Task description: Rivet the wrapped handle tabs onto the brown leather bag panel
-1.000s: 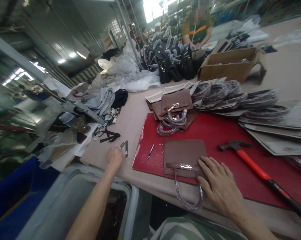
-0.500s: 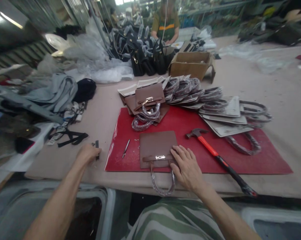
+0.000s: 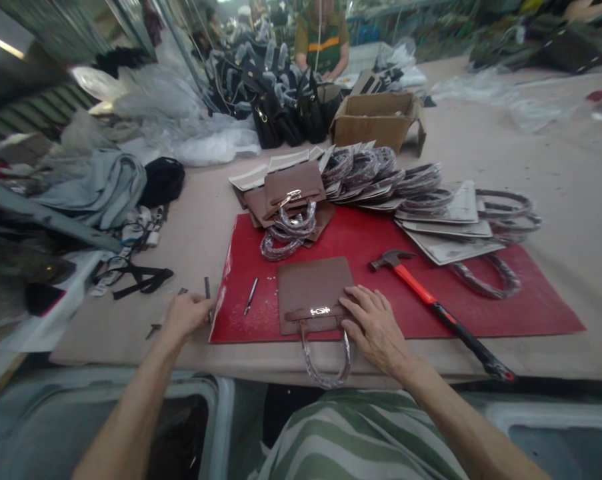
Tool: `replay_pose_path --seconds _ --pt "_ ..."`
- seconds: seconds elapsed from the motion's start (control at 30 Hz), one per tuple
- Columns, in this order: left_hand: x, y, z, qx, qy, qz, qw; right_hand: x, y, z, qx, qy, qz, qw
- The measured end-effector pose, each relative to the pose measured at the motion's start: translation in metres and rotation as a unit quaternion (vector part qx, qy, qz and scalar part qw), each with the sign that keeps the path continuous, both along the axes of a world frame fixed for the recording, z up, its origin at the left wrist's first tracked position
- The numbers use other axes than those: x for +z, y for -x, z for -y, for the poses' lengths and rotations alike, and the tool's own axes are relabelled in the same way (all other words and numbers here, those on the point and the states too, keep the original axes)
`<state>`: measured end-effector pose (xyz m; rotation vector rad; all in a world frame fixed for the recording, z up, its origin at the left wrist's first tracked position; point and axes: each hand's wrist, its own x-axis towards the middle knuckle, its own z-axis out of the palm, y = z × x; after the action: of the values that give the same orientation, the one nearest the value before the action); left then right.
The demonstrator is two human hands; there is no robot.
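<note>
My left hand (image 3: 187,316) is closed, its fingertips pinching a slim dark metal piece (image 3: 208,298) upright beside the left edge of the red mat (image 3: 371,313). What kind of piece it is, I cannot make out. My right hand (image 3: 375,327) lies with its fingers stretched over the right edge of a brown handbag panel (image 3: 315,283). That panel lies flat on the mat, with a strap and a shiny metal clasp (image 3: 321,311) near its lower edge. Its plastic-wrapped handle (image 3: 327,373) loops toward me over the table edge.
A claw hammer (image 3: 431,303) lies right of the panel, and a pen-like tool (image 3: 251,296) left of it. Behind are stacked bag panels (image 3: 295,187) with wrapped handles and a cardboard box (image 3: 373,123). Black straps (image 3: 143,277) lie at left. A person (image 3: 322,43) works opposite.
My left hand has moved right, toward the mat, with the dark metal piece in its fingers. Small dark pieces now show on the table behind it. My right hand stays on the panel.
</note>
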<state>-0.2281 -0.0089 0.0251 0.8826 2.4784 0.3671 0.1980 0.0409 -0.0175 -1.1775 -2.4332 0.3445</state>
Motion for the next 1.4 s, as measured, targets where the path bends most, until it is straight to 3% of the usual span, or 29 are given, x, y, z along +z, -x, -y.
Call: replay_pose_path --seconds 0.17,0.37,0.53,0.67,0.8,0.87,0.97,1.03,1.13,1.27,1.4 --pt "0.007 -0.025 -0.005 -0.099 0.066 -0.152 0.981 -0.003 -0.002 -0.004 0.011 -0.015 -0.003 1.0" --pt "0.016 -0.051 0.001 -0.1 0.058 -0.161 0.98 -0.005 -0.002 -0.004 0.009 -0.035 -0.005 0.999" --pt "0.015 -0.095 -0.001 -0.124 0.005 -0.133 0.983 -0.007 -0.001 -0.003 0.012 -0.041 0.0 0.999" --pt "0.013 -0.122 -0.002 -0.172 0.013 -0.154 0.973 -0.004 -0.002 -0.005 0.018 -0.05 0.006 0.999" --pt "0.015 -0.135 0.005 -0.257 -0.054 -0.212 0.941 0.011 -0.002 -0.009 0.048 -0.058 0.043 0.996" --pt "0.015 -0.145 0.007 -0.325 -0.114 -0.193 0.919 0.02 0.0 -0.012 0.066 -0.057 0.087 0.992" --pt "0.011 -0.167 0.006 -0.447 -0.171 -0.141 0.867 0.032 0.003 -0.016 0.105 -0.077 0.156 0.979" --pt "0.008 -0.183 0.004 -0.498 -0.159 -0.168 0.836 0.037 0.006 -0.018 0.134 -0.104 0.188 0.967" --pt "0.007 -0.198 0.003 -0.52 -0.123 -0.258 0.805 0.041 0.01 -0.019 0.175 -0.14 0.226 0.948" --pt "0.008 -0.197 0.006 -0.562 -0.104 -0.32 0.756 0.038 0.011 -0.022 0.213 -0.159 0.222 0.938" --pt "-0.001 -0.175 0.008 -0.57 -0.18 -0.232 0.768 0.023 0.003 -0.032 0.227 -0.123 0.141 0.956"
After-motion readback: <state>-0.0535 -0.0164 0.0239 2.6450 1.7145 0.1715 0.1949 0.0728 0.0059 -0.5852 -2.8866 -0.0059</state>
